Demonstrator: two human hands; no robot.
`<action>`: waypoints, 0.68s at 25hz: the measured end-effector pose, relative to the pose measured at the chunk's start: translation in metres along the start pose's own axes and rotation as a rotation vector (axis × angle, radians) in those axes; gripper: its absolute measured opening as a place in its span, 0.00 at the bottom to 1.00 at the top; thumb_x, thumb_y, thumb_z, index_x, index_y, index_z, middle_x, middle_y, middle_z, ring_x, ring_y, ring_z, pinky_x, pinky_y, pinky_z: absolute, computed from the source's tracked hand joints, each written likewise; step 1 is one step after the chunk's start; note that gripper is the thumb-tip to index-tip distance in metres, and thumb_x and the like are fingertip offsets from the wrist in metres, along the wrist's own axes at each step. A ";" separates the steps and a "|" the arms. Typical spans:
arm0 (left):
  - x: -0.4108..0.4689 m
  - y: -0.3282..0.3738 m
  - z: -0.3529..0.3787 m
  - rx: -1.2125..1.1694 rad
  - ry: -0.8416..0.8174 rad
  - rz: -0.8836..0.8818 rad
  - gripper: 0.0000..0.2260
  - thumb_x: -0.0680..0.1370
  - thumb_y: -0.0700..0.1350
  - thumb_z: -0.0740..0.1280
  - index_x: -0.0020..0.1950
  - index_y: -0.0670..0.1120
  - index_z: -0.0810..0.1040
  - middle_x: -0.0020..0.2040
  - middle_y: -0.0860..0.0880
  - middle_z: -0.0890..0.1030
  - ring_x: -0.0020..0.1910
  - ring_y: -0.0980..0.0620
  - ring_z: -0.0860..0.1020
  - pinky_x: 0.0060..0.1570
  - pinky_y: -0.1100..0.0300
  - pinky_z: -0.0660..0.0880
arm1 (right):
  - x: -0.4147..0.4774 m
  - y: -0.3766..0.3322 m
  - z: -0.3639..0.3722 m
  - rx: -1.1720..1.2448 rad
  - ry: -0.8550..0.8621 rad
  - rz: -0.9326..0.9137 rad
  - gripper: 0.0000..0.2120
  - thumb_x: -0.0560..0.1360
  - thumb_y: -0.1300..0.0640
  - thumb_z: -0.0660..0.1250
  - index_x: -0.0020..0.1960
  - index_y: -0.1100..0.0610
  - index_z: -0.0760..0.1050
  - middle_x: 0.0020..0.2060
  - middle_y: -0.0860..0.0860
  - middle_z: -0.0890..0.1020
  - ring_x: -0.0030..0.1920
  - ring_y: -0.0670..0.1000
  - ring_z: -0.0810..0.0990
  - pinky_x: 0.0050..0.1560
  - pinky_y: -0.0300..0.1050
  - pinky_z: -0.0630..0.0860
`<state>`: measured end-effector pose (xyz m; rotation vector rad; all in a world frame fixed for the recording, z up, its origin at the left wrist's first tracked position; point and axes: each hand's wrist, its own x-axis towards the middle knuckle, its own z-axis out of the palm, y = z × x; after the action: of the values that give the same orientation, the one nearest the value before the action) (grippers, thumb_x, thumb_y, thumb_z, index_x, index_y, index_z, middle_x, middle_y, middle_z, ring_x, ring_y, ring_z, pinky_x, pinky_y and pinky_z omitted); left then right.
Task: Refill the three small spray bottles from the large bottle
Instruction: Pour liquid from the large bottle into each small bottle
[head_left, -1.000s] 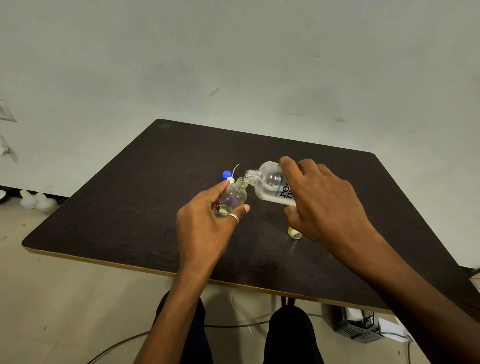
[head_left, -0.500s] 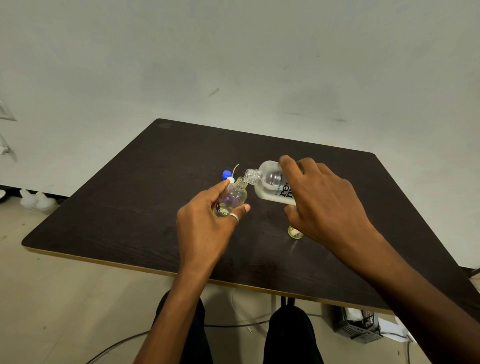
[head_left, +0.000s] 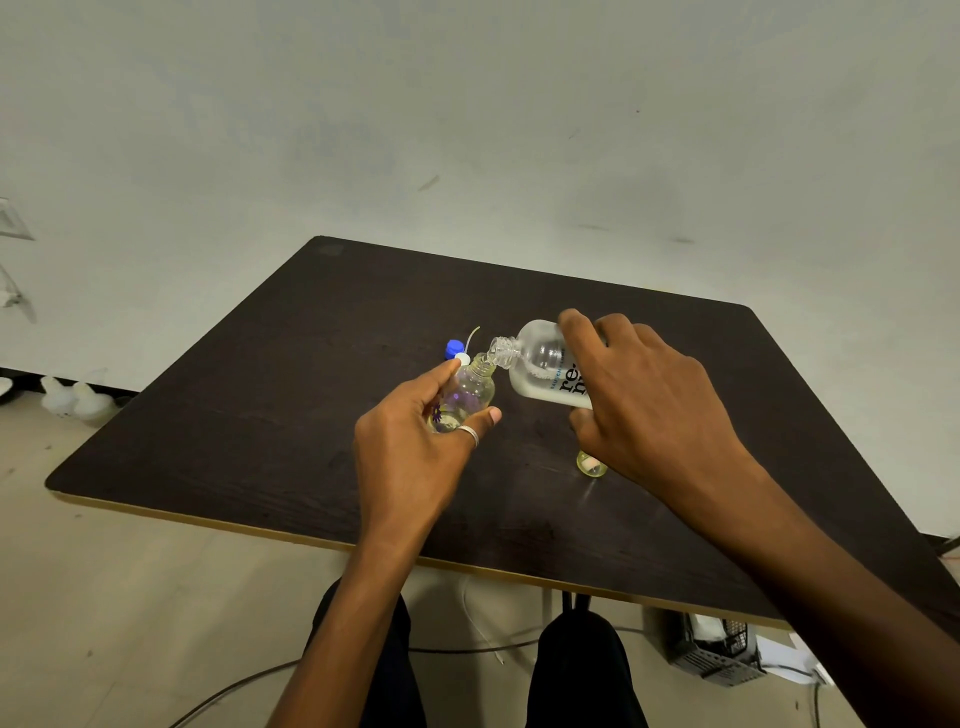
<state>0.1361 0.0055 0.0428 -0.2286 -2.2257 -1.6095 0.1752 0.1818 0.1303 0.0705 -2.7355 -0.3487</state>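
Observation:
My left hand (head_left: 415, 457) grips a small clear bottle (head_left: 467, 397) with its top off, tilted slightly right above the dark table (head_left: 260, 415). My right hand (head_left: 649, 410) holds the large clear bottle (head_left: 540, 371) tipped to the left, its open neck touching the small bottle's mouth. A little clear liquid sits in the small bottle's bottom. A blue and white spray cap (head_left: 456, 352) with its thin tube lies on the table just behind the small bottle. Another small yellowish bottle (head_left: 590, 464) shows partly under my right hand.
White objects (head_left: 72, 400) lie on the floor at the left by the wall. A black crate (head_left: 717, 649) and cables sit on the floor under the table's near right edge. My knees are below the table's front edge.
The large bottle has tipped slightly further to the left onto the small bottle's mouth. Both hands stay in nearly the same place.

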 end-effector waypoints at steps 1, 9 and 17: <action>0.000 0.000 0.000 0.001 -0.001 -0.001 0.28 0.67 0.52 0.80 0.65 0.51 0.80 0.51 0.63 0.78 0.46 0.73 0.76 0.46 0.81 0.70 | 0.000 0.000 0.000 0.000 0.002 0.000 0.36 0.70 0.50 0.70 0.72 0.50 0.55 0.59 0.52 0.73 0.54 0.54 0.75 0.37 0.44 0.67; 0.000 -0.002 0.001 -0.009 -0.002 -0.004 0.28 0.67 0.52 0.80 0.66 0.50 0.80 0.52 0.62 0.79 0.47 0.70 0.78 0.47 0.79 0.71 | 0.000 0.000 -0.001 0.003 0.001 -0.003 0.36 0.71 0.48 0.70 0.72 0.50 0.55 0.60 0.52 0.73 0.55 0.53 0.75 0.39 0.44 0.66; 0.000 -0.001 0.002 -0.037 -0.003 -0.013 0.28 0.66 0.51 0.81 0.65 0.50 0.80 0.52 0.62 0.79 0.48 0.71 0.78 0.47 0.78 0.72 | 0.000 0.000 0.000 -0.010 0.008 -0.003 0.37 0.70 0.49 0.70 0.72 0.50 0.54 0.60 0.52 0.73 0.55 0.54 0.75 0.39 0.44 0.66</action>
<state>0.1356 0.0067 0.0415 -0.2263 -2.2055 -1.6592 0.1750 0.1820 0.1307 0.0729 -2.7259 -0.3621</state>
